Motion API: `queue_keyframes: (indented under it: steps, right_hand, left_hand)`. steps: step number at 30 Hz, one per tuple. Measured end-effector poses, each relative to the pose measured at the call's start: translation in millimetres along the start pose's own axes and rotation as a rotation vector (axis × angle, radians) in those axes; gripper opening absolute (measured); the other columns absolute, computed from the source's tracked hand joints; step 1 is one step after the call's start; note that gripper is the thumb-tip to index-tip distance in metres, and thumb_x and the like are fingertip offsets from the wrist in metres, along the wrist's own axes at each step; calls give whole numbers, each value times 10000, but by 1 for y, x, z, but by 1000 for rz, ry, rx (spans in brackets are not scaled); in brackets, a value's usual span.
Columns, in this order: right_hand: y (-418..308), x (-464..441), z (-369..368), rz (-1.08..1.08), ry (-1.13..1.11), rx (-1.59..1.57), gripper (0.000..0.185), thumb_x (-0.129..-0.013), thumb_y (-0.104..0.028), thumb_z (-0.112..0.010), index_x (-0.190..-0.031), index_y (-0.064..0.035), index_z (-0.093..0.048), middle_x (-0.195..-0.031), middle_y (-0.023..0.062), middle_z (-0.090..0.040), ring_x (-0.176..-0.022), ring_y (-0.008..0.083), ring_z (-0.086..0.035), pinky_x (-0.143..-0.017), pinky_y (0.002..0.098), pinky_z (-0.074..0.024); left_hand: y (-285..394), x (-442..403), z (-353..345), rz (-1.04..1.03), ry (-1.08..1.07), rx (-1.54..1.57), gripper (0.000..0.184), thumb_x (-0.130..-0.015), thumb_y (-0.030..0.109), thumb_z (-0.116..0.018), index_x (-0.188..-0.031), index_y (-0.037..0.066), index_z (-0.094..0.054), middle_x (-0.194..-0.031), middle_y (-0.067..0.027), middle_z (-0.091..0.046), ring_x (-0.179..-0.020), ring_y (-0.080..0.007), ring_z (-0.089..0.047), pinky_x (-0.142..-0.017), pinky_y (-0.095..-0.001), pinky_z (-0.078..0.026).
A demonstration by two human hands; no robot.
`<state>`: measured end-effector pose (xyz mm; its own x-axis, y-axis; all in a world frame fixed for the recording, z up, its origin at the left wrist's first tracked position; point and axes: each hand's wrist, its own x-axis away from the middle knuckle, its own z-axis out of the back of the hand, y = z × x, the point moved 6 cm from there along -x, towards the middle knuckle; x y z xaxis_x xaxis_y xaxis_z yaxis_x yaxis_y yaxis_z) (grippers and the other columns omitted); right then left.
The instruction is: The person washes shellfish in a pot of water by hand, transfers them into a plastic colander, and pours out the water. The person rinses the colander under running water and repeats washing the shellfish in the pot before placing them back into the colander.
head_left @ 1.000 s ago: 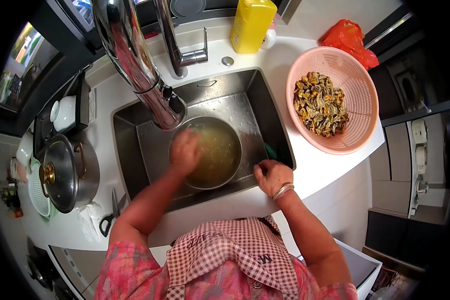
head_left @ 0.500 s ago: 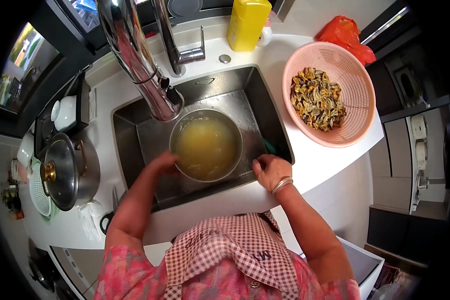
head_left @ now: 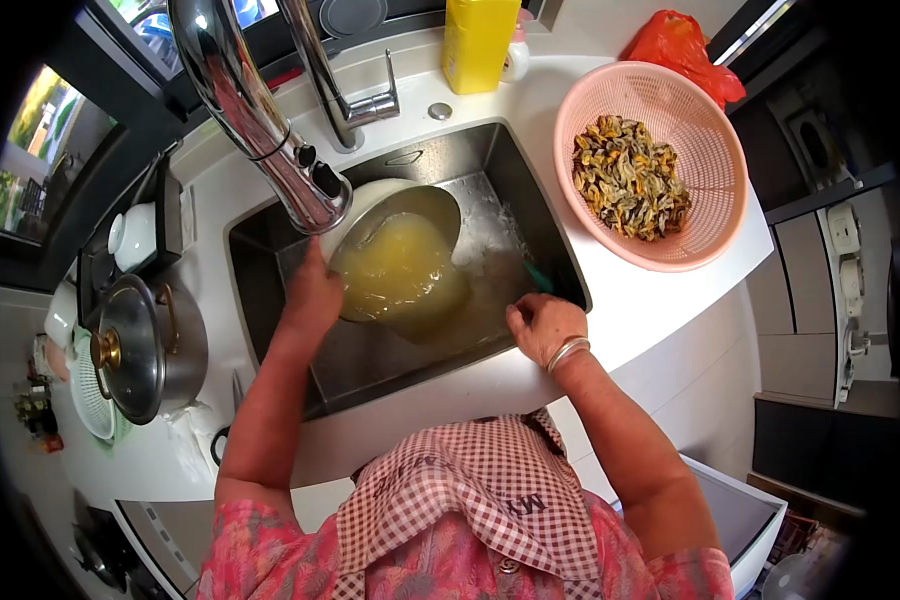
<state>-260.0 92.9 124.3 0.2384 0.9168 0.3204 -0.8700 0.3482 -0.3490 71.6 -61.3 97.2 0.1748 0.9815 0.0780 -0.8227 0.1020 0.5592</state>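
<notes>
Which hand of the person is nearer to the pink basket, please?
Right. The right hand is at the near right corner of the sink, short of the pink basket and not touching it. The left hand is farther, at the left side of the tilted metal bowl.

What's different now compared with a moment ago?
The left hand has moved from over the metal bowl to its left edge and taken hold there. The bowl, level before, is now tipped toward the near side, yellowish liquid spilling into the sink. The right hand still rests at the sink's edge; the pink basket stays put.
</notes>
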Motion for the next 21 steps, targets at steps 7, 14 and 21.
queue_keyframes:
  steps: [7,14,21]
  right_hand:
    - [-3,1,1,-22,-48,29,391,-928,-425,-531,-988,-103,-745,-1050,134,-726,-979,335,-682,-880,428,-534]
    - [-5,2,2,-17,4,16,374,-921,-429,-556,-975,-115,-751,-991,142,-737,-950,346,-688,-861,431,-535]
    - [-6,5,2,-24,-16,33,385,-928,-439,-540,-988,-122,-752,-1008,130,-738,-965,336,-688,-870,426,-533]
  left_hand:
    - [2,12,48,-112,146,-24,676,-903,31,-500,-1541,63,-280,-1334,-270,-575,-1154,-461,-596,-955,-498,-499]
    - [3,28,66,-233,277,-21,703,-893,-3,-525,-1548,66,-281,-1385,-268,-540,-1177,-450,-590,-979,-472,-504]
    - [20,43,81,-338,399,-31,714,-885,-29,-513,-1554,79,-285,-1371,-276,-547,-1182,-443,-594,-974,-453,-513]
